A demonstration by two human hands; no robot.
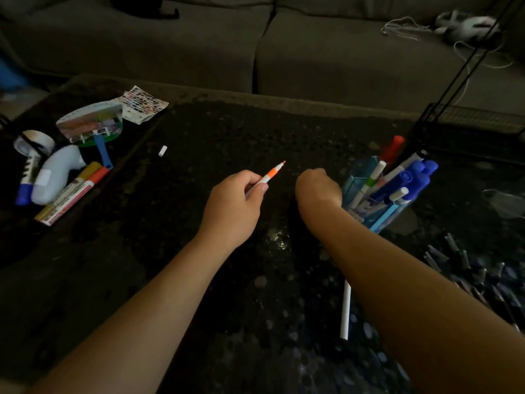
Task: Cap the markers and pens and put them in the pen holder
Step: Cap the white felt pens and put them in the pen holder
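Already much of the work looks done, but start at the far left: two fat paint markers, one yellow-capped and one orange-capped (74, 191), and a white marker with a blue cap (26, 183) lie on the dark speckled table (199, 280), not yet collected. A small white cap (162, 151) sits alone further in. Your left hand (231, 203) is closed around a slim white pen with an orange band and bare orange tip (271, 174), uncapped. Your right hand (316, 189) is curled into a fist; you cannot tell whether it holds a cap. A thin white pen (345, 309) lies by your right forearm. The translucent blue plastic pen holder (358, 177) at right is crowded with capped pens.
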